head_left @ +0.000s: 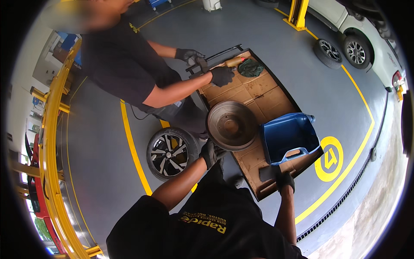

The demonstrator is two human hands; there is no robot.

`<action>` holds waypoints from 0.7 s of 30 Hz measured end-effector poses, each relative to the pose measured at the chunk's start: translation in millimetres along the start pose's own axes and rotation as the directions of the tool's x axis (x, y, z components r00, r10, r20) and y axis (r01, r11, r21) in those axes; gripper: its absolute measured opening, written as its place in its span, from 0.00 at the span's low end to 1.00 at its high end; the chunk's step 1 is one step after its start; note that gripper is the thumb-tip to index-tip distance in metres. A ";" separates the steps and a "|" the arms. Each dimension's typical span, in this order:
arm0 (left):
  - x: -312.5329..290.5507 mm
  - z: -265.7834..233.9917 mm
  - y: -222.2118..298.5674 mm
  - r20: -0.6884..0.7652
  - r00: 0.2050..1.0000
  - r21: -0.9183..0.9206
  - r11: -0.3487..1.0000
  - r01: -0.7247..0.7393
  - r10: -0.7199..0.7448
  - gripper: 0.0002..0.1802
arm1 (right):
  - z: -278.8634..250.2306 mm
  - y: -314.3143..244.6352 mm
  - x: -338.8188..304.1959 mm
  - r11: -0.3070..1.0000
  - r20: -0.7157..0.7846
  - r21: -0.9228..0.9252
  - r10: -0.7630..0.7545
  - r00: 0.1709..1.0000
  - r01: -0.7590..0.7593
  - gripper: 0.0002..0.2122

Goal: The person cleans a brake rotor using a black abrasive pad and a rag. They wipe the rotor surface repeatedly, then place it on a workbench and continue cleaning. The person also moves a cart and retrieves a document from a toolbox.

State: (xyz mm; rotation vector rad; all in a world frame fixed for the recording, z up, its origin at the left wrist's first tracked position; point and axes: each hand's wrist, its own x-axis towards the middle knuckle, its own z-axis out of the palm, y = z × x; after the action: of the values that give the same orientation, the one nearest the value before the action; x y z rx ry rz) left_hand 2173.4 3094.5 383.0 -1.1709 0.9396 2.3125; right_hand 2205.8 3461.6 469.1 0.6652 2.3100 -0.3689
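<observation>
Person is kneeling at a cardboard-topped tray (263,93) on the floor. Left hand (210,153), gloved, fingers clamped on the near rim of the brake drum (230,125), which is lying open side up on the cardboard. Right hand (284,180), gloved, is gripping the tray's near corner. Drum looks like cast metal: likely heavy, rigid, maybe dusty or greasy; the rim is the best hold, two hands safer. Blue jug (288,137) is sitting just beside the drum. Co-worker's gloved hand (222,76) is working at the far end.
</observation>
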 end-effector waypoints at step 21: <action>-216.8 -491.3 -248.9 -0.548 0.833 0.751 0.483 0.450 0.074 0.58 | 142.8 -25.5 -142.9 0.589 0.387 0.308 -0.795 0.468 0.747 0.46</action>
State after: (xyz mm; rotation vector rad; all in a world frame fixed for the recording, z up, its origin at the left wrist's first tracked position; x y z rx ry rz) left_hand 2721.1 2912.9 251.4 -1.2924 1.7574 0.9667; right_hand 2359.2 3327.6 467.3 -0.4985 1.9418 -0.9543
